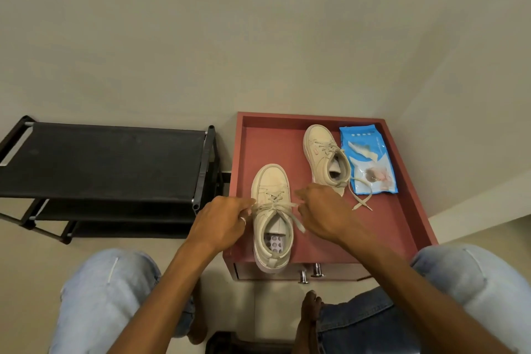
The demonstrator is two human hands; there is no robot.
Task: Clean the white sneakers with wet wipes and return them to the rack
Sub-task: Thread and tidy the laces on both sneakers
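On the near left of the tabletop (270,141), the near sneaker (271,181) lies toe pointing away, its heel at or just over the near edge. The left grip (221,218) pinches the left run of the laces (275,204). The right grip (324,210) is curled onto the right run, with its fingertips partly hidden. The far sneaker (316,138) lies farther right, just beside the wet wipes pack (367,164), and one of its lace ends trails over the pack's near corner. The rack (100,161) stands to the left of the tabletop.

Procedure: the step in hand appears to be lace handling; whether loosening or tying cannot be told. Draw both runs with equal tension, low and outward. An uneven pull is likely to swing the heel off the near edge.

Materials: the uppers look smooth, cream-white and leather-like, with stitched panels over a thick pale sole. The laces are flat, woven and limp. The pack is a soft, glossy blue film pouch. The tabletop is rigid, matt reddish, with a raised rim. The rack has black fabric shelves on a tube frame.
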